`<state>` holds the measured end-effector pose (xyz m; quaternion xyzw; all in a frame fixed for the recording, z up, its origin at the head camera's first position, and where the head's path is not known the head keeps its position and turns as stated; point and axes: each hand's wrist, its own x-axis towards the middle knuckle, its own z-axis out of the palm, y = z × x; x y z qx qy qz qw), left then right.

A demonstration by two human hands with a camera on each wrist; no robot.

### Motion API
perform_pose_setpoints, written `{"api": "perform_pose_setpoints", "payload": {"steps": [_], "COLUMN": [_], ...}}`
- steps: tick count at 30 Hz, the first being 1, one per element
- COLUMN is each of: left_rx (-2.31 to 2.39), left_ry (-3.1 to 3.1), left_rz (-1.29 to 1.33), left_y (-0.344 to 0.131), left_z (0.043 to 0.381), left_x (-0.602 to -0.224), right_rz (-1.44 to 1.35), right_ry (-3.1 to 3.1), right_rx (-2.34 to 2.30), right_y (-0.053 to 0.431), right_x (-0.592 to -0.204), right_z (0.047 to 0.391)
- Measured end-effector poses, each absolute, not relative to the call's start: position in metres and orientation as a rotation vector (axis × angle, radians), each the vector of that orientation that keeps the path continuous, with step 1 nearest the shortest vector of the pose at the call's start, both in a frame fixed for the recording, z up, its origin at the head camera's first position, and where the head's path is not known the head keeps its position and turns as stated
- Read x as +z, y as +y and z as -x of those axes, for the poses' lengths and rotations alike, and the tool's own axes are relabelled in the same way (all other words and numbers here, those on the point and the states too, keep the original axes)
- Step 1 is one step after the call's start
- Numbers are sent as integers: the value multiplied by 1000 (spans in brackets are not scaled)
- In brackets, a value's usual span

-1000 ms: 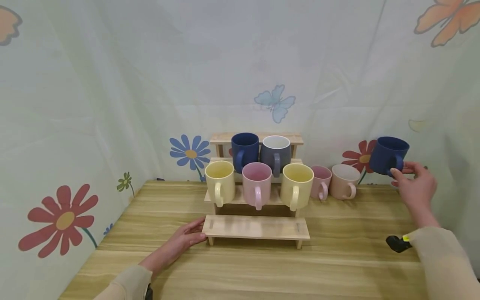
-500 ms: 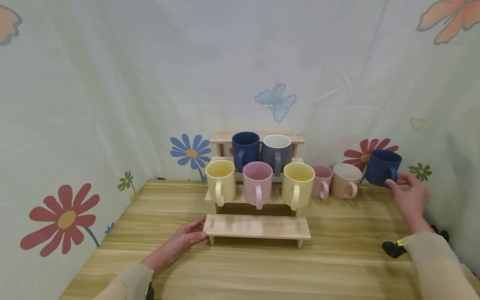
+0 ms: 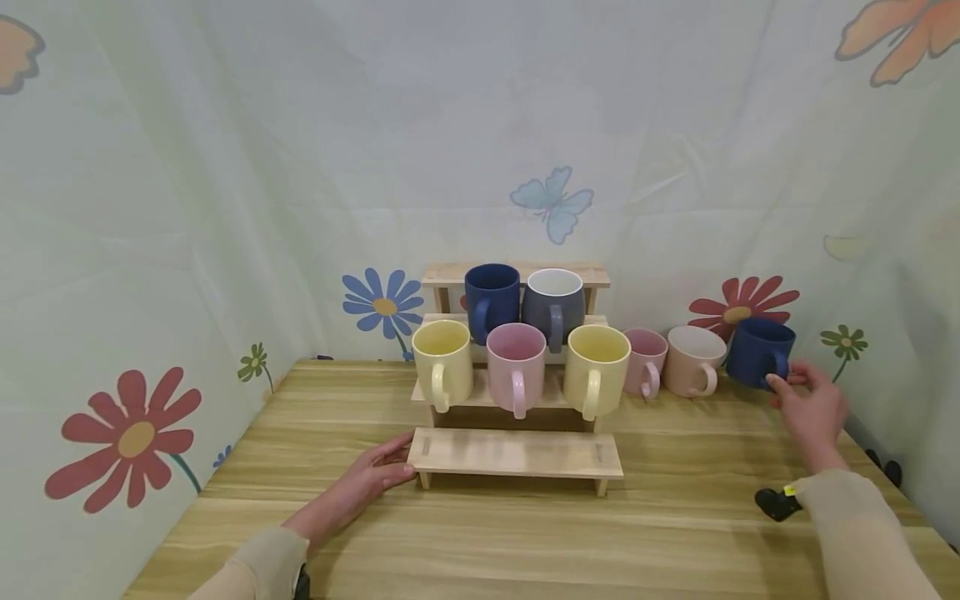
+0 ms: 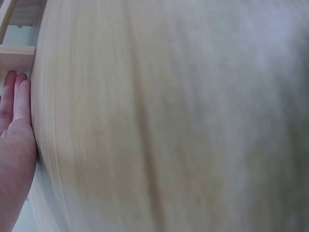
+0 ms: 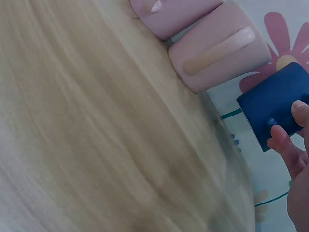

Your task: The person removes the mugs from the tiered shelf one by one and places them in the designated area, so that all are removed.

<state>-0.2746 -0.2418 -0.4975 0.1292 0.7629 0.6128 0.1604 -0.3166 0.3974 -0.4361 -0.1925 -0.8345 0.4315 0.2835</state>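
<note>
From the head view, I count eight mugs: two blue, one grey, two yellow, two pink and one pale pink. My right hand pinches the handle of one blue mug, upright at the far right, just beside the pale pink mug. Most of my fingers there are hidden behind the thumb and handle. The small pink mug stands on the counter to the left, its left edge covered by a yellow mug. My left hand lies well apart from the right, fingers stretched out, touching the left end of the wooden rack. Five mugs stand on the rack: yellow, larger pink and yellow nearer, with the second blue mug and the grey mug farther back, their lower parts partly covered. Both my sleeves run off the near edge.

In the left wrist view, the left edge cuts my hand; its straight fingertips meet the rack's wood, and the thumb is hard to make out. The counter is blurred.

In the right wrist view, the blue mug's base is clear of the counter. The right edge crops my hand, and the top edge crops the small pink mug.
</note>
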Motion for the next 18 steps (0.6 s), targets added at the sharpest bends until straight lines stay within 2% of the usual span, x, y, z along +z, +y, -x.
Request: {"api": "perform_pose_setpoints", "payload": {"steps": [18], "left_rx": [1752], "left_ry": [2161], "left_rz": [-391], "left_y": [-242], "left_z": [275], "left_x": [-497], "right_rz": [498], "right_ry": [-2179], "right_rx": [1255], "right_y": [395], "right_x": [-474], "right_z": [315]}}
